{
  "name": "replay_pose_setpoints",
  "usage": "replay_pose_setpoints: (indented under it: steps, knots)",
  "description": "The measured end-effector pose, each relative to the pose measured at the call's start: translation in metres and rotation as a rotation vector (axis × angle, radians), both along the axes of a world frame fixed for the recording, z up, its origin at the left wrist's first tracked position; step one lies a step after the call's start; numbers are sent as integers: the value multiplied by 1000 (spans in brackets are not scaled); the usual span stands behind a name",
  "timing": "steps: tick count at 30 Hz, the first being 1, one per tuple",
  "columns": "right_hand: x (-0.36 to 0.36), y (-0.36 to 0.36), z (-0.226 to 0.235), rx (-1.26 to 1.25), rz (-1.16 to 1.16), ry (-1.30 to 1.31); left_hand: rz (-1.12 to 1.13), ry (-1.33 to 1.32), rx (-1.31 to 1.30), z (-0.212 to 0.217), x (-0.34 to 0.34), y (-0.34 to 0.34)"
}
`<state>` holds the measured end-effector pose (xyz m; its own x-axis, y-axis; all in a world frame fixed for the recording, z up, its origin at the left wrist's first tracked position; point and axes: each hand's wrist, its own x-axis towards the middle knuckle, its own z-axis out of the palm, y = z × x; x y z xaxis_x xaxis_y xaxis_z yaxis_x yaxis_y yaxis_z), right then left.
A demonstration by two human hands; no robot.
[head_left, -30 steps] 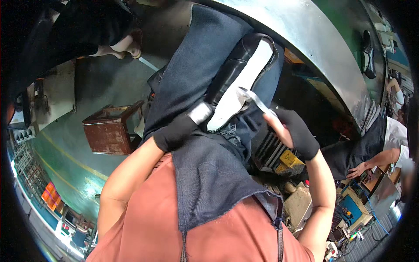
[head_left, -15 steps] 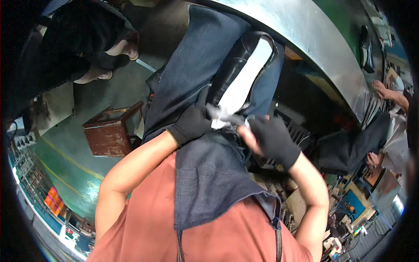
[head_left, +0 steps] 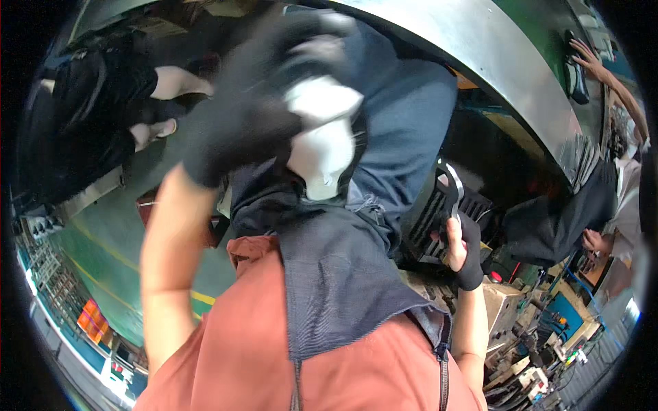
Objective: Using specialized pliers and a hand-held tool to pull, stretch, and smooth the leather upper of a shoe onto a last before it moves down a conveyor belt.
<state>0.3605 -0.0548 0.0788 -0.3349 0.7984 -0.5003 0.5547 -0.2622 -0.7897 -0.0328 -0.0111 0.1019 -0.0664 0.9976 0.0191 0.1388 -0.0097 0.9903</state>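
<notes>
My left hand point(head_left: 240, 130), in a black glove, is raised close to the camera and blurred. It grips a black and white padded piece point(head_left: 322, 147) that lies over the jeans on my lap. My right hand point(head_left: 462, 250), in a black fingerless glove, is off to the right and lower. It holds a small metal cutting tool point(head_left: 454, 192) pointing upward, apart from the padded piece. A dark blue apron point(head_left: 343, 274) hangs down my front over an orange shirt.
A black slatted crate point(head_left: 428, 219) sits just behind my right hand. A curved metal table edge point(head_left: 493, 61) runs along the top right. Another person in black point(head_left: 103, 103) is at the upper left, and a co-worker's arm point(head_left: 610, 75) reaches in at the far right. A green floor point(head_left: 103, 253) lies to the left.
My left hand has lifted the padded piece up toward the camera. My right hand has pulled away to the right and down with the metal tool.
</notes>
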Motion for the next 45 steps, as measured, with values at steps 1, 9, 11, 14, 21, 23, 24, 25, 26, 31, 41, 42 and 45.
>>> replay_pose_setpoints:
  steps: [1, 9, 11, 14, 21, 23, 24, 25, 26, 31, 41, 42, 45]
  knots:
    - [-5, 3, 1, -70, -28, 60, -13, -239, 13, -17, 27, 21]
    - [-22, 17, -13, -18, 79, -13, -51, -513, -423, -149, 71, -31]
    - [-22, 49, -15, -135, 232, -91, -73, -149, -301, -131, 90, -35]
    - [-49, 93, 2, -41, 618, -133, -88, 74, 47, -132, 104, -49]
    - [-80, 85, -4, 640, 886, -671, -123, 102, -83, -144, 104, -58]
    - [-59, 97, -31, 866, 863, -560, -151, 172, -86, -132, 101, -49]
    - [-55, 103, -37, 927, 863, -477, -114, -192, -199, -121, 104, -48]
    - [-54, 106, -43, 988, 863, -388, -112, -185, -199, -114, 105, -40]
    - [-55, 107, -39, 925, 885, -368, -108, -265, -338, -106, 105, -33]
    - [-59, 125, 2, -604, 607, -117, 144, 336, 197, -144, 122, -38]
    - [-130, 39, 29, 894, 1091, -119, -94, -109, -154, -157, 94, -10]
    - [-121, 53, 9, 905, 1118, 126, -99, -562, -236, -159, 89, -13]
    - [-81, 62, -27, 371, 675, -156, -91, -1935, -433, -176, 73, -23]
